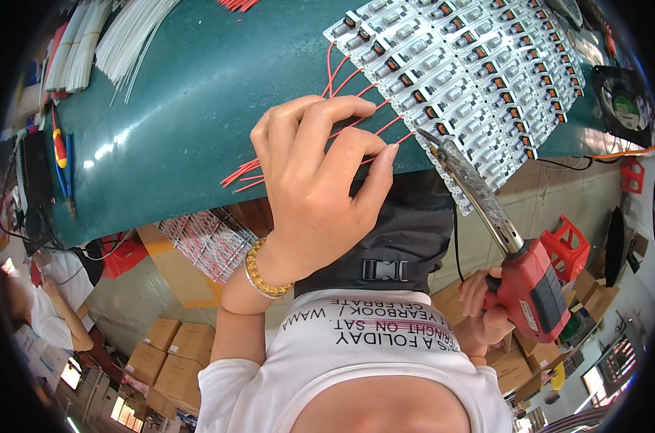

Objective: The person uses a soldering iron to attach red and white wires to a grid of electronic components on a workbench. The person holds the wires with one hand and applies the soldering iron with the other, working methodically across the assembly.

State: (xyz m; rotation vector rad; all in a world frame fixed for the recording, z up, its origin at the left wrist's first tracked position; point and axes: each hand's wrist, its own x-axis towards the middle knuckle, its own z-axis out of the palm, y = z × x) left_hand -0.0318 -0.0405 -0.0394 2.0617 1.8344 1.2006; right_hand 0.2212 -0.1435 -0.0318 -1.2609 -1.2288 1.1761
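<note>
A panel of white circuit boards (454,94) with rows of small components lies across the right part of the table. Red wires (332,72) run from its left edge. My left hand (309,169), with a gold bracelet (257,270) at the wrist, is closed in a pinch on a red wire (405,138) beside that edge. Loose wire ends (244,173) show beyond the same hand. Lower right, my right hand (486,310) grips the handle of a red soldering gun (529,289). Its dark tip (430,137) points at the board's edge, close to the wire; contact is unclear.
On the green table (176,130) are bundles of white tubes (133,43) at the far left. Near them lie a red-and-yellow-handled tool (59,148) and blue tweezers (69,173). A black fan (623,108) stands at the right. Another person (53,310) sits at lower left.
</note>
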